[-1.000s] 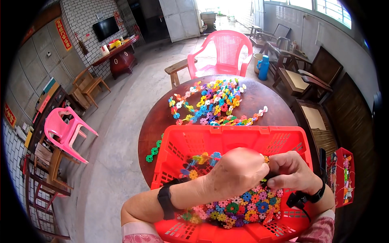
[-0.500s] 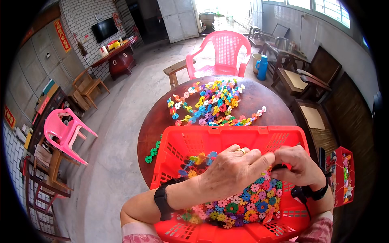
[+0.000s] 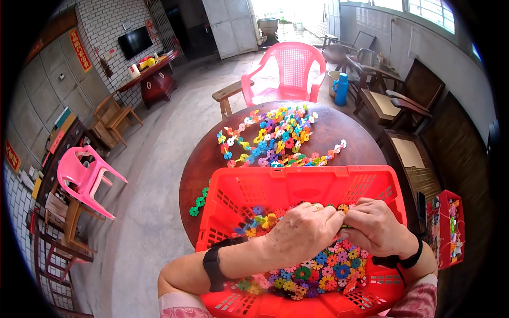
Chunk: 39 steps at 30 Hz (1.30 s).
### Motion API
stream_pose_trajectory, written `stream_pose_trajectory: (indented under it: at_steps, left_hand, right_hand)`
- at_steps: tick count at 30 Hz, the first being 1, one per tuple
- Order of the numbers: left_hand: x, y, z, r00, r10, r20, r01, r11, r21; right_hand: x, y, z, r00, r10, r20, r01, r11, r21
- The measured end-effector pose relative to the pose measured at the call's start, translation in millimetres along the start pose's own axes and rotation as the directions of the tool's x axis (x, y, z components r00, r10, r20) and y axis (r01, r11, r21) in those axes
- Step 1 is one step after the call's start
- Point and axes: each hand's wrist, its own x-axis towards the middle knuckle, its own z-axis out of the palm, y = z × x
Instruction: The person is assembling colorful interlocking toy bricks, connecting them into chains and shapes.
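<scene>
Both my hands meet above a red plastic basket. My left hand is closed, its fingertips pinching at the right hand's. My right hand is also closed, thumb and fingers pressed together. A sliver of a yellow-green flower-shaped plastic disc shows between the fingertips; the rest is hidden. Beside my left wrist, a short row of linked coloured discs hangs over the basket, partly blurred. Below my hands lies a heap of loose flower-shaped discs in many colours.
The basket overlaps the near edge of a round brown table. Linked disc chains lie on the table, with a green chain at its left. A pink chair stands beyond. At the right is a red box of small items.
Both hands have moved down a little and closer together, their fingertips now touching. The row of discs beside my left wrist has dropped with them.
</scene>
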Motion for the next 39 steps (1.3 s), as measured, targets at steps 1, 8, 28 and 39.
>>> stream_pose_trajectory:
  at_steps: [1,8,28,39]
  left_hand:
    - [0,-1,-1,1.0,0.029,0.003,-0.029,0.995,-0.096]
    - [2,-2,-5,0.993,0.011,-0.114,-0.034,0.978,-0.208]
    - [-4,3,3,0.992,-0.081,0.095,0.088,0.993,-0.079]
    - [1,-7,1,0.997,-0.068,-0.021,0.06,0.962,-0.267]
  right_hand:
    - [-1,0,-2,1.0,-0.002,0.0,0.002,1.0,-0.001]
    - [-3,-7,-23,0.985,0.157,0.076,-0.167,0.976,0.138]
    - [3,-1,-1,0.973,0.218,0.07,-0.229,0.936,0.268]
    - [-1,-1,-23,0.961,0.24,0.138,-0.275,0.883,0.381]
